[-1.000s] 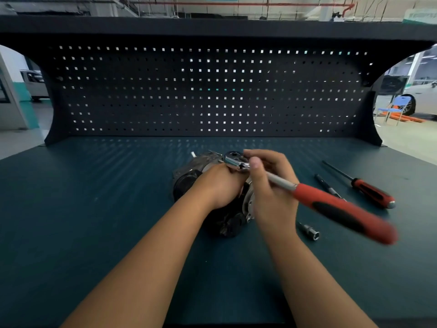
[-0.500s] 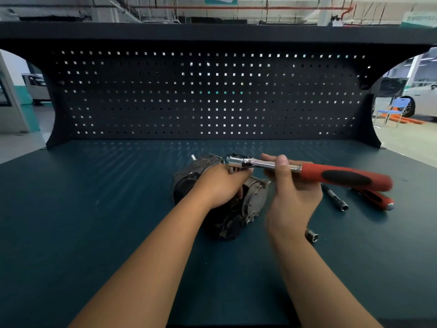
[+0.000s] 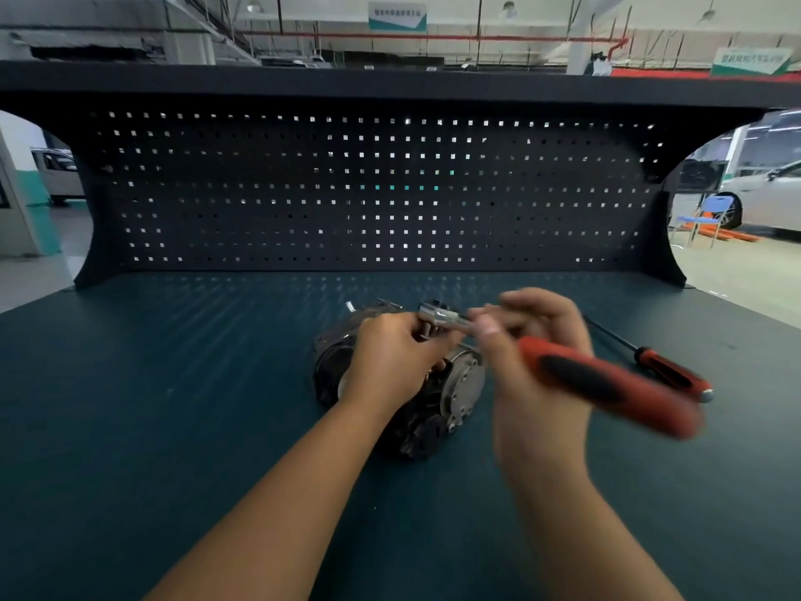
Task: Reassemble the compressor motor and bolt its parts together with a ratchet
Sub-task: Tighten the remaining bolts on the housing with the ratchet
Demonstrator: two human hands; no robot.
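The compressor motor (image 3: 463, 383) lies mid-workbench (image 3: 173, 405). My left hand (image 3: 390, 362) curls over its housing, gripping it, I judge, against rolling. The ratchet (image 3: 598, 379) has its head on top. My blurred right hand (image 3: 537, 340) pinches the shank, likely for short swings. A screwdriver (image 3: 667, 366) lies just beyond.

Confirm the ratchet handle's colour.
The ratchet handle is red with a black grip inset, though motion-blurred. Head view shows it.

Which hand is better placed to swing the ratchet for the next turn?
The right. The right hand grips the ratchet by its shaft, red handle free to swing, head atop the compressor motor. The left hand grips the motor, apparently steadying it.
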